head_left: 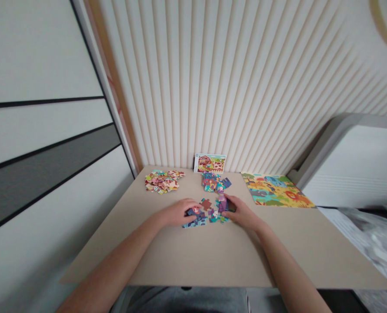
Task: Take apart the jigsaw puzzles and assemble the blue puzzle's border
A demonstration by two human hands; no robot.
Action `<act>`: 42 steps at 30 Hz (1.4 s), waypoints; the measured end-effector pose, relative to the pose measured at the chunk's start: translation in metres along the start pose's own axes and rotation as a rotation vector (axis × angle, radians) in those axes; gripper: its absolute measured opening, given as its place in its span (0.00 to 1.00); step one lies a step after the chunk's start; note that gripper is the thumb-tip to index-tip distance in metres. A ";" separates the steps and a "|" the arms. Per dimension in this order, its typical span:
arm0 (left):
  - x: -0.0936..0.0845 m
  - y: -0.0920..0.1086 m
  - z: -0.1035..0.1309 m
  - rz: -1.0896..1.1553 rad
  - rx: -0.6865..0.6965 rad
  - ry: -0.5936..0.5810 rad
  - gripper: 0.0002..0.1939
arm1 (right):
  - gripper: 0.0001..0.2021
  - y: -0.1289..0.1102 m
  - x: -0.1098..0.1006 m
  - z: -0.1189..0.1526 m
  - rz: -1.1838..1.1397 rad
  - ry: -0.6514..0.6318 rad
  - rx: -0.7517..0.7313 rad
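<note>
Joined jigsaw puzzle pieces [198,221], dark blue with light blue along the near edge, lie flat on the table in front of me. My left hand [179,212] has its thumb and fingers bent around their left side. On the right, my right hand [242,213] grips purple and teal puzzle pieces [223,203] at their right edge between thumb and fingers. Between the hands are a loose brown puzzle piece [206,204] and a small group of teal and white pieces [213,214]. The fingertips partly cover what they touch.
A pile of pink and cream puzzle pieces [162,181] lies at the back left. Blue and teal pieces [212,181] are heaped at the back middle. Behind them a farm picture box [210,163] leans against the ribbed wall. An assembled animal puzzle [276,190] lies at right.
</note>
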State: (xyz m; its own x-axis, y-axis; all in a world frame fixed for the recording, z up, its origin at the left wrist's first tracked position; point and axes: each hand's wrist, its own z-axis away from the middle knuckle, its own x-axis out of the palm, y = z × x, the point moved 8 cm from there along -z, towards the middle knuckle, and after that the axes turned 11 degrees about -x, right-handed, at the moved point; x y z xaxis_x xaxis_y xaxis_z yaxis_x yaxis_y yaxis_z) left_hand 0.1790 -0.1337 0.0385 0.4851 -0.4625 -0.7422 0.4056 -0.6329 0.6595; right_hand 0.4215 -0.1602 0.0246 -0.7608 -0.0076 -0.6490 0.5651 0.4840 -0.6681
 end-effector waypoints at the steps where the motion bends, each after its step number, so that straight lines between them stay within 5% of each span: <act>1: 0.001 0.003 0.001 -0.074 0.023 -0.011 0.26 | 0.42 -0.003 0.001 0.001 0.043 -0.032 -0.007; 7: 0.000 -0.006 0.003 -0.234 0.031 -0.036 0.46 | 0.46 0.001 0.008 0.001 0.130 -0.058 0.070; 17: -0.001 -0.012 0.003 -0.085 -0.048 -0.044 0.36 | 0.21 -0.009 -0.003 -0.007 0.001 0.232 0.020; 20: -0.003 -0.007 0.004 -0.034 -0.059 -0.042 0.34 | 0.21 -0.001 -0.007 -0.004 -0.028 0.304 0.074; 30: -0.006 -0.003 0.001 -0.058 -0.062 0.036 0.31 | 0.22 0.003 0.001 -0.006 0.092 0.158 0.016; 42: -0.012 -0.002 -0.002 0.020 -0.035 0.152 0.22 | 0.17 0.008 -0.029 -0.001 0.035 0.395 0.117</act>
State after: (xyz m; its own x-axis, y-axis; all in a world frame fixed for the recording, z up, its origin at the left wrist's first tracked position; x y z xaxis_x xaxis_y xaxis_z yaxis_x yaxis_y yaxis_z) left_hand 0.1743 -0.1254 0.0461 0.6036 -0.3737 -0.7042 0.4207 -0.6011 0.6795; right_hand 0.4479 -0.1547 0.0387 -0.7918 0.3542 -0.4975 0.6076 0.3749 -0.7002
